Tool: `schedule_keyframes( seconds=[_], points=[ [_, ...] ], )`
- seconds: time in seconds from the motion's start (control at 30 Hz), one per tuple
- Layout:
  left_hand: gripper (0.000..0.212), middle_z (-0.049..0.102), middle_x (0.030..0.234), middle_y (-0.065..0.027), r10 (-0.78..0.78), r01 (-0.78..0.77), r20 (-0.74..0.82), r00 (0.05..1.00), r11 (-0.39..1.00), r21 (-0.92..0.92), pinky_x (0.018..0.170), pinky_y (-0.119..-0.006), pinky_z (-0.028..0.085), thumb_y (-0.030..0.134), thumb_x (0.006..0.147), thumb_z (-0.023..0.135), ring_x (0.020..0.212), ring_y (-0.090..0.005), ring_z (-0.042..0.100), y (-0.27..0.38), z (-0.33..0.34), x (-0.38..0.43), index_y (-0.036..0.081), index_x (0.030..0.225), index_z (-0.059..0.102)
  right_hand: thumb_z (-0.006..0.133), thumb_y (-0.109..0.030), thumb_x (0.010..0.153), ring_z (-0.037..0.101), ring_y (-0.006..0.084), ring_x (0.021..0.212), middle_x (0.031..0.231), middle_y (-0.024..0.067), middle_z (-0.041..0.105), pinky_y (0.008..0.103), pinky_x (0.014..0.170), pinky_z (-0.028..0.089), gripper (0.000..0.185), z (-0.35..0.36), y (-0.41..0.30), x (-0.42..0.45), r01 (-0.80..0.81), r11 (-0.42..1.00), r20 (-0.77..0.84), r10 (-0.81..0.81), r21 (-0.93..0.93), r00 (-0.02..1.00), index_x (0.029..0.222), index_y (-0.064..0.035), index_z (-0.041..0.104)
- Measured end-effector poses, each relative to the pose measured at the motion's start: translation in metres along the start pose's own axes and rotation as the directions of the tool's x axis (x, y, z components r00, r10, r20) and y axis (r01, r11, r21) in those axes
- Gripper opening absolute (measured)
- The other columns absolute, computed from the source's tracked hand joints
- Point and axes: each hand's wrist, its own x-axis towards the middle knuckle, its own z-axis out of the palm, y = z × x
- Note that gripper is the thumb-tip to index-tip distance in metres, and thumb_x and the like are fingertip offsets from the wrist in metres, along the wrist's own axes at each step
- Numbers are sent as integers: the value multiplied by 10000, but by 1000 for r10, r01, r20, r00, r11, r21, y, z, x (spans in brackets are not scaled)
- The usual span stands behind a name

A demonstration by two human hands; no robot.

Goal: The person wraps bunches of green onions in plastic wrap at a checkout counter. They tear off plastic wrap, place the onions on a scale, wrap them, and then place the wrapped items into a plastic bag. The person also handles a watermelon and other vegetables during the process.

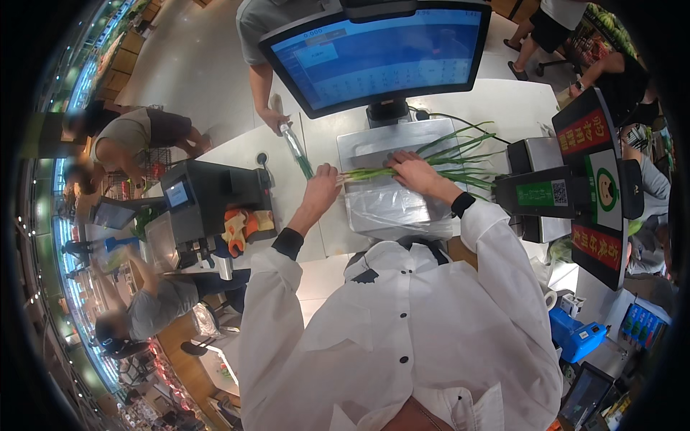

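A bunch of green onions (pixel 469 148) lies crosswise over the stainless steel weighing scale (pixel 396 129), its leaves fanned out to the right. My left hand (pixel 322 189) holds the pale root end at the scale's left edge. Across the middle of the stalks, my right hand (pixel 415 171) has its fingers closed over the bunch. Clear plastic film (pixel 396 210) covers the near part of the scale, below the stalks. Just left of my left hand, a second bundle of thin green stalks in a clear sleeve (pixel 294 145) reaches down from another person's hand (pixel 274 120).
A monitor (pixel 383 56) stands behind the scale. To the left are a black label printer (pixel 215 186) and orange-yellow gloves (pixel 247 229). A sign stand (pixel 539 193) borders the right side. A blue tape-gun-like device (pixel 579 334) sits lower right. Other people stand around the counter (pixel 318 143).
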Motion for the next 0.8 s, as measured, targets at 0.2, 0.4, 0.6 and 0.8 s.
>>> schedule_keyframes(
  seconds=[0.2, 0.4, 0.6, 0.8],
  points=[
    [443, 611, 1120, -151, 53, -35, 113, 992, 987, -154, 815, -462, 543, 282, 814, 740, 1119, -333, 578, -7, -11, 9, 63, 1139, 534, 620, -172, 879, 500, 317, 1239, 1276, 146, 548, 423, 1068, 395, 350, 0, -1, -2, 33, 985, -48, -41, -167, 998, 1195, -32, 569],
    [369, 677, 952, -138, 14, -3, 326, 945, 999, -33, 811, -463, 542, 217, 817, 690, 996, -341, 629, -3, -2, 30, 30, 1106, 556, 520, -162, 891, 585, 267, 1108, 1156, 135, 624, 383, 1010, 426, 302, 1, 3, 8, 156, 881, 10, -169, -447, 986, 1146, -8, 573],
    [281, 679, 960, -153, 159, -151, 182, 970, 987, -56, 769, -474, 552, 164, 818, 647, 969, -332, 638, 12, -20, 24, 34, 1063, 605, 528, -161, 878, 624, 243, 971, 1066, 132, 620, 363, 901, 451, 250, -24, 1, -10, 113, 889, 44, -105, -444, 994, 1087, -25, 551],
    [230, 673, 936, -158, 246, -234, 166, 955, 968, -88, 763, -456, 557, 93, 809, 596, 954, -326, 645, 66, -15, -2, 3, 1020, 603, 581, -208, 881, 601, 264, 889, 967, 110, 554, 370, 826, 471, 301, -24, -3, -79, 116, 916, 60, -101, -385, 993, 1099, -9, 522]
  ],
)
